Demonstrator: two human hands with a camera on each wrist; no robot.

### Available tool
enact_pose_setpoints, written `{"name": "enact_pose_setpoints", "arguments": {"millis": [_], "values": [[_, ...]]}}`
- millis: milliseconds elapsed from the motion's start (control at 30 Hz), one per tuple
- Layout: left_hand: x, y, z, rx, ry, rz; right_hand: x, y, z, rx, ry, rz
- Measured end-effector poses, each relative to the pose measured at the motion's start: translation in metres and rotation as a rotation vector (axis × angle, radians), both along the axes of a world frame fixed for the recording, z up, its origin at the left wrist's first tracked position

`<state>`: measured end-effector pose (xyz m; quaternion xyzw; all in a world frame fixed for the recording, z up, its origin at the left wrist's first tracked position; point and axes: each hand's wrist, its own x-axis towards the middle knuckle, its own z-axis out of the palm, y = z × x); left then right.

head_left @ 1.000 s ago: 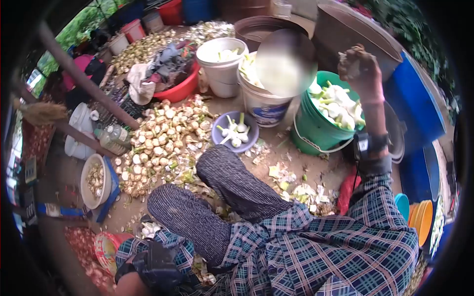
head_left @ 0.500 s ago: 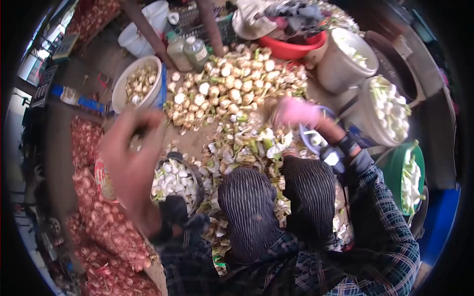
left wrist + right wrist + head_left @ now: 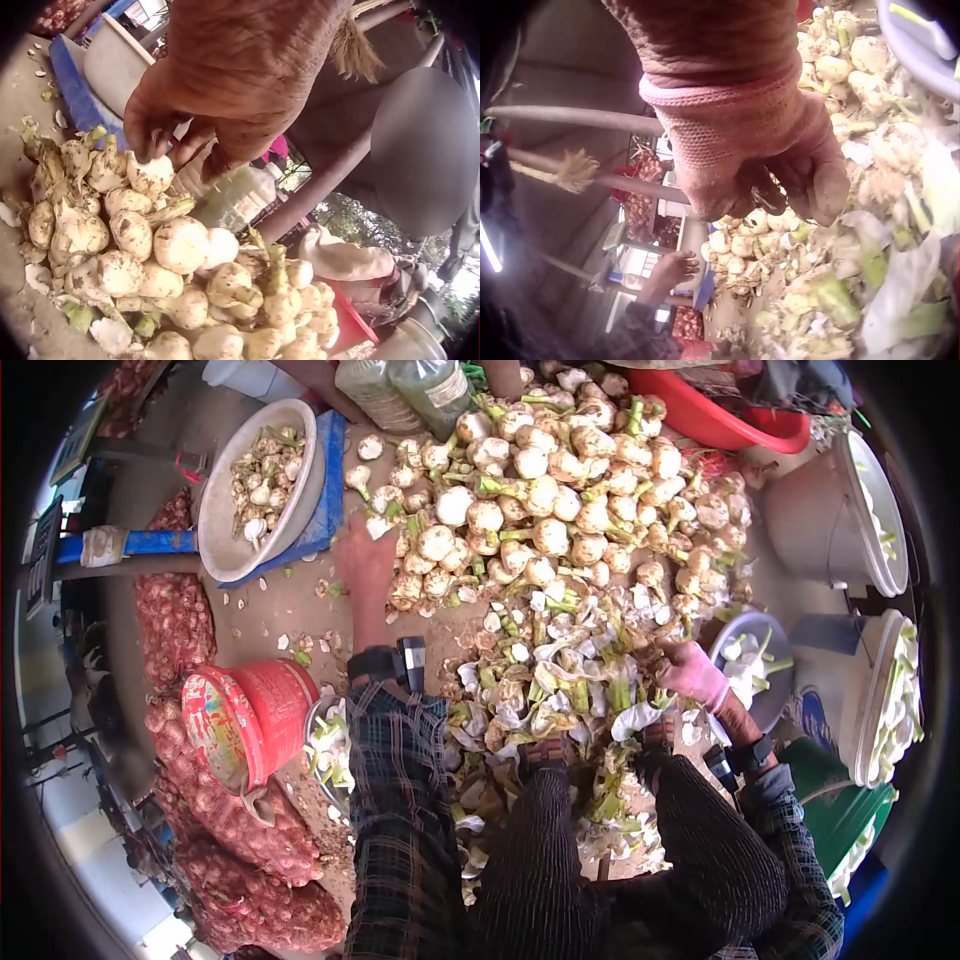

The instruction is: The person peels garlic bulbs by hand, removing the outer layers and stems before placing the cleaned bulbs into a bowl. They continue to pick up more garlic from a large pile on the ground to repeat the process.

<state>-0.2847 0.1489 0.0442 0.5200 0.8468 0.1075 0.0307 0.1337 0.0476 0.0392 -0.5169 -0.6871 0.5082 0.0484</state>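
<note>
My bare left hand (image 3: 367, 565) reaches to the left edge of a heap of garlic bulbs (image 3: 540, 495). In the left wrist view its bent, spread fingers hang right over a garlic bulb (image 3: 150, 176) on top of the heap. My right hand (image 3: 695, 675) wears a pink fingerless glove and hovers low over garlic peelings (image 3: 560, 680), beside a purple bowl (image 3: 720, 640) of trimmed garlic. Its fingers curl inward in the right wrist view, and a small thin pale sliver (image 3: 763, 199) shows between them; what it is I cannot tell.
A pale basin (image 3: 215, 530) of small bulbs stands on a blue board (image 3: 325, 490) at the left. Net sacks (image 3: 240, 830) and a red bucket (image 3: 275, 710) are nearer. White buckets (image 3: 810, 510) and a green bucket (image 3: 840, 790) line the right; bottles (image 3: 430, 390) stand behind the heap.
The right hand was raised by the green bucket and has come down to the peelings. The left hand has swung forward to the heap. The head view has turned left and down.
</note>
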Motion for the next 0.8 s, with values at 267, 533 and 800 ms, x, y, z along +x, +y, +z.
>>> {"name": "enact_pose_setpoints", "arguments": {"millis": [267,533,800], "values": [[0.036,-0.03,-0.009,0.316,-0.496,0.046,-0.037,0.024,-0.017,-0.558,0.533,-0.241],[0.172,-0.112,-0.033,0.126,-1.733,-0.22,-0.076,0.021,-0.022,-0.991,1.158,-0.617],[0.191,-0.099,-0.039,0.088,-1.279,-0.537,-0.053,0.033,-0.046,-0.73,0.845,-0.696]]}}
